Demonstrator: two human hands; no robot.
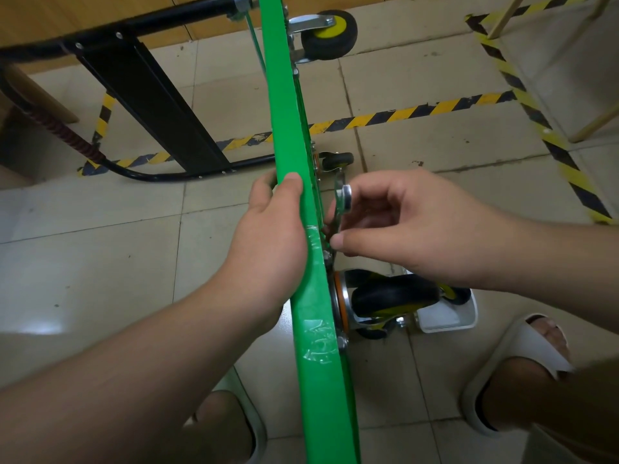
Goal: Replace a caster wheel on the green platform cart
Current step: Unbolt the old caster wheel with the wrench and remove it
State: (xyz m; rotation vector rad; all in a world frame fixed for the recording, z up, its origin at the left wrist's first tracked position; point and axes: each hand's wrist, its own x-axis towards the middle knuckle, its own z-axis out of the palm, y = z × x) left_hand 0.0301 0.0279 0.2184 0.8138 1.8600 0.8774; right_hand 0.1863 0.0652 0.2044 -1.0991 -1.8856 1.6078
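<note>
The green platform cart point(284, 128) stands on its edge, seen edge-on down the middle of the view. My left hand point(271, 239) grips its upper edge, thumb over the top. My right hand point(412, 226) holds a silver wrench point(341, 202) against the cart's underside, just above a black caster wheel point(392, 296) with a yellow hub and an orange-ringed mount. Another caster point(326, 35) sticks out at the far end, and a smaller black wheel point(336, 160) sits mid-deck. What the wrench bears on is hidden.
The cart's black folding handle point(150, 98) lies on the tiled floor at left. Yellow-black hazard tape point(402, 113) crosses the floor. A small white tray point(445, 318) lies beside the near caster. My feet in pale slippers point(522, 370) are at the bottom.
</note>
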